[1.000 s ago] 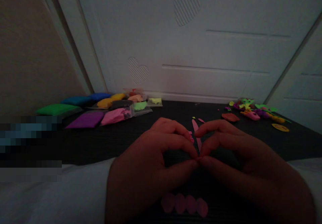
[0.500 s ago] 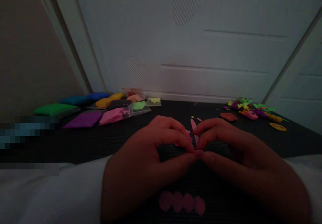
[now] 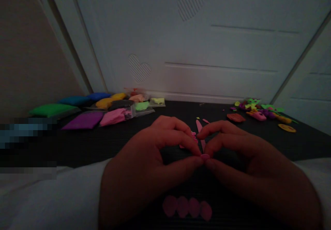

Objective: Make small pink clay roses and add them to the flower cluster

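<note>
Between the fingertips of both hands is a small pink piece of modelling clay (image 3: 205,157). My left hand (image 3: 157,154) pinches it from the left with thumb and index finger. From the right, my right hand (image 3: 238,157) grips it the same way. Below the hands, a row of flat pink clay discs (image 3: 183,207) lies side by side, edges touching or overlapping. Just behind the fingers lies a long pink knife-like tool (image 3: 200,133). More small pink clay pieces (image 3: 193,138) show partly behind my left fingers.
Bags of coloured clay, such as a purple one (image 3: 84,120) and a pink one (image 3: 113,116), lie at the back left. Finished-looking colourful clay figures (image 3: 258,113), a reddish-brown lump (image 3: 235,117) and a yellow oval piece (image 3: 287,128) are at the right. A white panelled surface (image 3: 155,33) rises behind the black table (image 3: 103,147).
The fingertips have shifted slightly around the pink clay, whose top now shows more. The view has tilted a little; the row of discs stays in place.
</note>
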